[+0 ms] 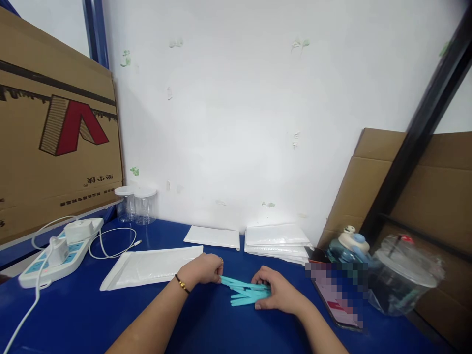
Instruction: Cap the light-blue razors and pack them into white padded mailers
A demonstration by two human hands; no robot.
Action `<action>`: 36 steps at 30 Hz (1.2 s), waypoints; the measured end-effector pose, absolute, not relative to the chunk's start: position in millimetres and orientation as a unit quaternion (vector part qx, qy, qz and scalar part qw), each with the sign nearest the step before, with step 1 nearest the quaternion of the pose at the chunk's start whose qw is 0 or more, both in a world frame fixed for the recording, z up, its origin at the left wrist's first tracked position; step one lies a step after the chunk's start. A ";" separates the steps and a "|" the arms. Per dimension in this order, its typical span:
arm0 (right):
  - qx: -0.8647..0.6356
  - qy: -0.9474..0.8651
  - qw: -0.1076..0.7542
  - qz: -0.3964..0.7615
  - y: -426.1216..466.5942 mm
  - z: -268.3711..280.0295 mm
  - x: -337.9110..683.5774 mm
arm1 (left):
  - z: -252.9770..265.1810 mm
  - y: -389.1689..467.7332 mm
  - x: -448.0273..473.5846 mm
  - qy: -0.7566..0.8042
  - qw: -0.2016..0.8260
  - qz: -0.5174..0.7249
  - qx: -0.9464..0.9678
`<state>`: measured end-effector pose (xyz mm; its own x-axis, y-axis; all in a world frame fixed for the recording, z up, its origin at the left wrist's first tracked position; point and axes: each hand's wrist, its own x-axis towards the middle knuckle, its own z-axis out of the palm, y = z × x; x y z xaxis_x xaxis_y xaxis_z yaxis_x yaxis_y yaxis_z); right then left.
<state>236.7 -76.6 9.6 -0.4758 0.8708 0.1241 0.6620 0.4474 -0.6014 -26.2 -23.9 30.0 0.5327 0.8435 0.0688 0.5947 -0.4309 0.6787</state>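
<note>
A loose bunch of thin turquoise strips [245, 292] lies low over the blue table in front of me. My right hand [275, 290] is curled around its right end, thumb below and fingers above. My left hand [207, 269] is closed in a pinch on the tip of one strip that reaches out to the left of the bunch. A dark bracelet with a gold bead is on the left wrist. Just left of that hand lies a flat white padded envelope [151, 265]. What the strips are made of, I cannot tell.
More white envelopes [276, 241] are stacked by the wall, beside a single envelope [212, 237]. On the left stand a power strip [35, 268] with plugs and cables, and clear jars [145, 206]. A phone [337, 300] and a bagged cup [401, 275] sit at right.
</note>
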 end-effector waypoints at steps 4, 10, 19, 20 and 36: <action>-0.458 -0.819 0.215 0.270 -78.2 10.2 234.9 | 28.5 -22.6 -32.5 0.447 0.328 0.171 0.814; -0.472 -0.800 0.225 0.295 -74.1 11.0 246.0 | 28.8 -20.3 -32.3 0.441 0.313 0.036 0.840; -0.510 -0.802 0.207 0.231 -70.7 7.1 259.2 | 18.3 -32.6 -8.4 0.383 0.199 0.181 0.884; -0.511 -0.804 0.211 0.218 -70.7 6.9 257.1 | 15.1 -32.8 -3.3 0.376 0.183 0.185 0.889; -0.543 -0.758 0.295 0.207 -57.4 -0.1 263.8 | -0.2 0.7 -8.4 0.460 0.147 0.170 0.859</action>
